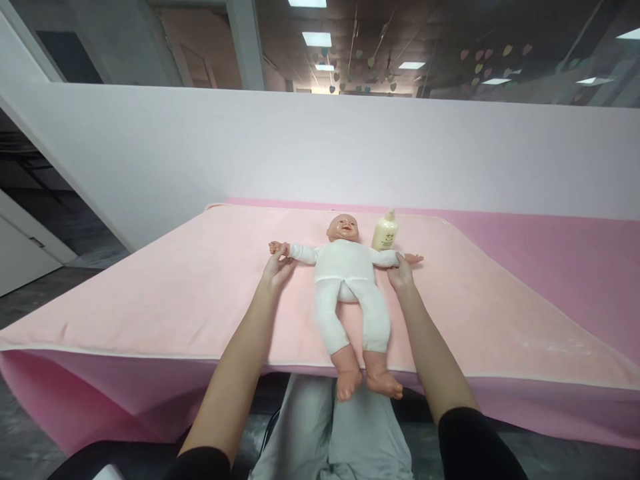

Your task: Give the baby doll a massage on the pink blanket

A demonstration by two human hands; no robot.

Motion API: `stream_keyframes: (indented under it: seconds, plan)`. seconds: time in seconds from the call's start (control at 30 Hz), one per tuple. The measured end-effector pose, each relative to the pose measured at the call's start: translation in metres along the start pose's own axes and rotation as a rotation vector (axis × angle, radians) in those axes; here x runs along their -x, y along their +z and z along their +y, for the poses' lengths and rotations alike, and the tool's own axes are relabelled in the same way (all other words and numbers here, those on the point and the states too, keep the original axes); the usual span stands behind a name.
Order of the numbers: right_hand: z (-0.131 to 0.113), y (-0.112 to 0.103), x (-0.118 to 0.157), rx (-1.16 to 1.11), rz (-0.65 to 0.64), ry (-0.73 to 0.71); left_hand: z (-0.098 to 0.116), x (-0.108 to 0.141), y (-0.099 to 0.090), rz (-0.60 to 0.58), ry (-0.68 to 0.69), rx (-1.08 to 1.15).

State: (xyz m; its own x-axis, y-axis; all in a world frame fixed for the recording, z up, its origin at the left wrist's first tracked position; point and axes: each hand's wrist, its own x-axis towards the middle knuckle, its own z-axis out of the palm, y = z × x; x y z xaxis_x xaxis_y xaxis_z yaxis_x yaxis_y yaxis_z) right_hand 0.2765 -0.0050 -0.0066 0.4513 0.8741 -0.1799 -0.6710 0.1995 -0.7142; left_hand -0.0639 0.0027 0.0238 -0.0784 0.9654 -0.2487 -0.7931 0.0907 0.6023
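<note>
A baby doll with a white cloth body lies on its back on a peach towel. Its head points away from me and its feet hang past the table's front edge. Both doll arms are stretched out sideways. My left hand is closed round the doll's wrist on the left side. On the other side, my right hand grips the doll's forearm near the wrist, thumb on top. A pale yellow pump bottle stands upright beside the doll's head, just behind the arm on the right.
Pink cloth covers the table under the towel and drapes over the front. A white partition rises behind the table, with glass above it. My legs are under the front edge.
</note>
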Motion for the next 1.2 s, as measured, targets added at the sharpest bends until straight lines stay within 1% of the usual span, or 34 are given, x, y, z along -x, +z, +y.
stream_keyframes:
  seconds: [0.17, 0.27, 0.4, 0.5, 0.67, 0.8, 0.97, 1.2]
  plan:
    - [-0.001, 0.004, 0.003, -0.009, 0.005, -0.009, -0.001, -0.002, 0.001, -0.009, 0.012, -0.008]
    - [-0.002, 0.004, 0.006, -0.023, 0.021, -0.004, -0.003, -0.005, -0.001, 0.003, 0.022, -0.074]
    - [-0.002, 0.001, 0.01, -0.016, -0.006, -0.004, -0.005, -0.008, -0.004, -0.051, 0.027, -0.219]
    - [-0.002, -0.001, 0.01, -0.024, -0.004, -0.005, -0.006, -0.008, -0.006, -0.083, 0.01, -0.265]
    - [0.001, -0.004, 0.007, -0.017, 0.02, -0.009, -0.006, -0.004, -0.003, -0.048, 0.029, -0.228]
    - [0.002, -0.007, 0.007, -0.019, 0.001, -0.026, -0.005, 0.0, 0.002, -0.063, 0.058, -0.158]
    - [0.001, -0.008, 0.01, 0.0, 0.002, -0.026, -0.006, 0.001, 0.007, -0.036, 0.017, -0.111]
    - [0.0, -0.007, 0.014, -0.004, 0.013, -0.032, -0.006, -0.005, 0.012, -0.016, 0.003, -0.132]
